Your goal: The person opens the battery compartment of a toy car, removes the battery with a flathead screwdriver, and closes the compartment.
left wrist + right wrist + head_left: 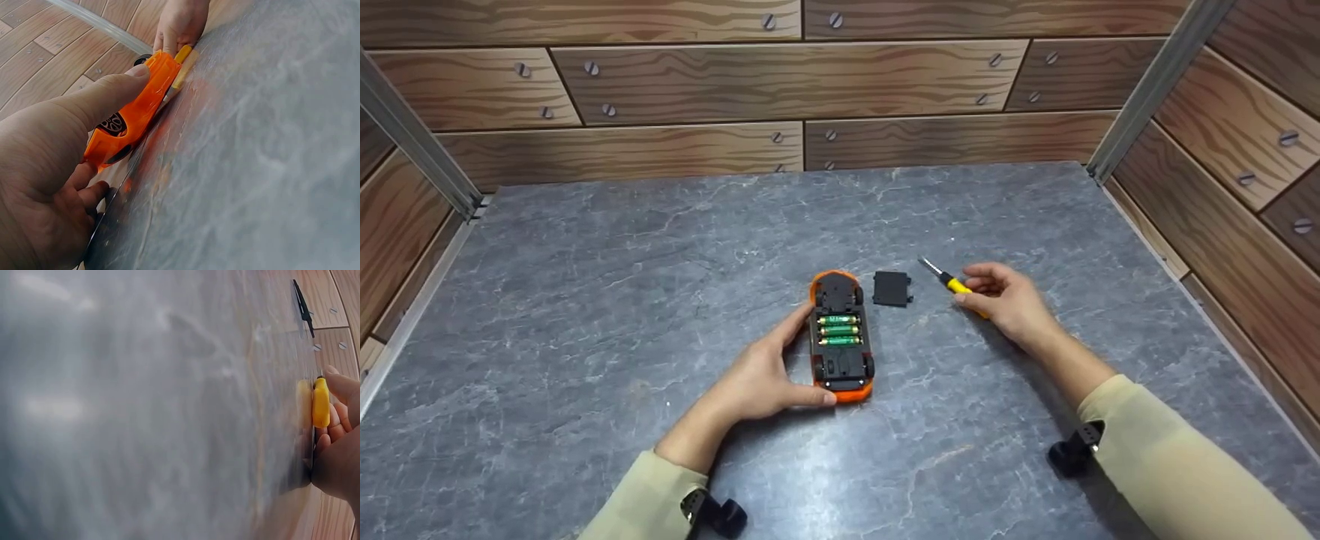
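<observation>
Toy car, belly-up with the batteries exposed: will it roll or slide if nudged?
Probably slides, not rolls: the toy car lies upside down, wheels off the grey tabletop. The glossy orange shell looks stiff and likely slippery on that smooth surface. The three batteries sit uncovered, the cover lying apart, so tipping it might spill them.

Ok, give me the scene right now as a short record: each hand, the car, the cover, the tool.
left hand: grips the toy car by its side and rear end
right hand: holds the screwdriver, resting on the table
toy car: orange, upside down on the table, battery bay open
batteries: three, green, seated in the bay
battery cover: black, off the car, lying between the car and the right hand
screwdriver: yellow handle, tip pointing away from the person
</observation>
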`<state>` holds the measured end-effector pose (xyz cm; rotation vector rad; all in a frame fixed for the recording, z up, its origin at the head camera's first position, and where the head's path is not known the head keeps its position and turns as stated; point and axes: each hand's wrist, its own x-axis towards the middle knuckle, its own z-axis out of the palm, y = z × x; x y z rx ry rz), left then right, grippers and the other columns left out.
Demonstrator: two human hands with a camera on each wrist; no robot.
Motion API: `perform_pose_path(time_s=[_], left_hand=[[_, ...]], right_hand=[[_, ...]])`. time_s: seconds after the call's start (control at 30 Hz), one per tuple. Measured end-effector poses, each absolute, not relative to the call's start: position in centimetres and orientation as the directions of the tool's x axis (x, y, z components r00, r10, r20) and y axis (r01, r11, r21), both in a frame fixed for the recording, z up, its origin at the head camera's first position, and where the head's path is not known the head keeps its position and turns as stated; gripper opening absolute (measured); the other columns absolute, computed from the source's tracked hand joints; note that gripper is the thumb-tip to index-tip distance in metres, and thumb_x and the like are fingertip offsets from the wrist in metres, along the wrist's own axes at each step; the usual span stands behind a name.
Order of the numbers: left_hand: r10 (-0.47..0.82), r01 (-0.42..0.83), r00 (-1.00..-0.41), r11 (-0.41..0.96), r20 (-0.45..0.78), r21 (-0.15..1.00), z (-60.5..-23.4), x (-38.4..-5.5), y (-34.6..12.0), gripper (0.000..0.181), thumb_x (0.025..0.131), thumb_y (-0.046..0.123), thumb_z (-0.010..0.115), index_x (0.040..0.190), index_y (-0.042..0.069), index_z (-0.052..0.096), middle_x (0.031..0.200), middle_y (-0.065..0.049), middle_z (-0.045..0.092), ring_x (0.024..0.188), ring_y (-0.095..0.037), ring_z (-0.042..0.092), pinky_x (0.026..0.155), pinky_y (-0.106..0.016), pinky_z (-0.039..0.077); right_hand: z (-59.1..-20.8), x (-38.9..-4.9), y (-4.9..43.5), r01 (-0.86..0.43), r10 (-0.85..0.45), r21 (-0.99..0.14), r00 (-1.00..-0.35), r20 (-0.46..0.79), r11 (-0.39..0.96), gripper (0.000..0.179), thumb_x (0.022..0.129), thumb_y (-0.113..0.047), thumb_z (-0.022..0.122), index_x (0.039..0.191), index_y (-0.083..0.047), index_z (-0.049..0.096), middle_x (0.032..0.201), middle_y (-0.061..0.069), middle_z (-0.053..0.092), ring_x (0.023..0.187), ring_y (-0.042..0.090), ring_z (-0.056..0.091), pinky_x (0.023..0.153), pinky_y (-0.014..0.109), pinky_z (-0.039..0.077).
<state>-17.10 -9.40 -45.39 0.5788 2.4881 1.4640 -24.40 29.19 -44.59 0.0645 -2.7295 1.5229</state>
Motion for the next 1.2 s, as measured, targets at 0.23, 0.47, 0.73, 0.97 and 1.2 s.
perform_pose_path(time_s=[0.23, 0.47, 0.73, 0.97, 1.2], left_hand=[[0.424, 0.231, -0.905, 0.441, 0.026, 0.867, -45.32, -17.05, -9.43, 0.135, 0.065, 0.041, 0.103, 0.171, 0.022, 0.023, 0.169, -0.006, 0.037, 0.154, -0.026, 0.035, 0.128, -0.047, 0.024], [0.418, 0.214, -0.908, 0.441, 0.011, 0.872, -45.26, -16.99, -9.40, 0.135, 0.064, 0.041, 0.103, 0.171, 0.023, 0.022, 0.169, -0.006, 0.037, 0.154, -0.027, 0.036, 0.127, -0.048, 0.024], [0.422, 0.219, -0.906, 0.438, 0.015, 0.872, -45.38, -16.98, -9.42, 0.134, 0.065, 0.041, 0.103, 0.171, 0.023, 0.023, 0.168, -0.005, 0.039, 0.153, -0.024, 0.035, 0.128, -0.047, 0.024], [0.413, 0.207, -0.911, 0.438, 0.009, 0.875, -45.36, -16.85, -9.48, 0.134, 0.064, 0.041, 0.103, 0.171, 0.024, 0.023, 0.169, -0.006, 0.037, 0.154, -0.026, 0.035, 0.128, -0.048, 0.024], [0.408, 0.193, -0.913, 0.440, -0.004, 0.877, -45.13, -16.83, -9.38, 0.135, 0.063, 0.041, 0.103, 0.171, 0.026, 0.023, 0.169, -0.008, 0.037, 0.154, -0.030, 0.035, 0.127, -0.051, 0.024]], right_hand=[[-44.85, -24.61, 28.72, -0.087, -0.067, -0.802, -0.996, 0.059, 0.590, 0.054, 0.091, -0.015, 0.086, 0.137, 0.003, 0.065, 0.125, 0.023, 0.070, 0.114, 0.031, 0.065, 0.090, 0.016, 0.047], [-45.03, -24.78, 28.64, -0.104, -0.068, -0.788, -0.995, 0.079, 0.607, 0.047, 0.092, -0.009, 0.084, 0.134, 0.005, 0.066, 0.121, 0.023, 0.071, 0.112, 0.032, 0.065, 0.089, 0.014, 0.047], [-45.08, -24.67, 28.42, -0.120, -0.056, -0.793, -0.993, 0.108, 0.597, 0.037, 0.094, -0.005, 0.080, 0.127, 0.007, 0.069, 0.115, 0.022, 0.073, 0.103, 0.023, 0.066, 0.084, 0.013, 0.047], [-44.83, -24.66, 28.32, -0.091, -0.025, -0.839, -0.995, 0.092, 0.537, 0.033, 0.095, -0.004, 0.078, 0.125, 0.008, 0.070, 0.112, 0.019, 0.075, 0.093, 0.008, 0.064, 0.081, 0.013, 0.049], [-44.50, -24.58, 28.49, -0.042, 0.034, -0.957, -0.998, 0.054, 0.287, 0.034, 0.098, -0.003, 0.075, 0.126, 0.014, 0.065, 0.099, -0.001, 0.075, 0.087, 0.003, 0.068, 0.079, 0.016, 0.055]])
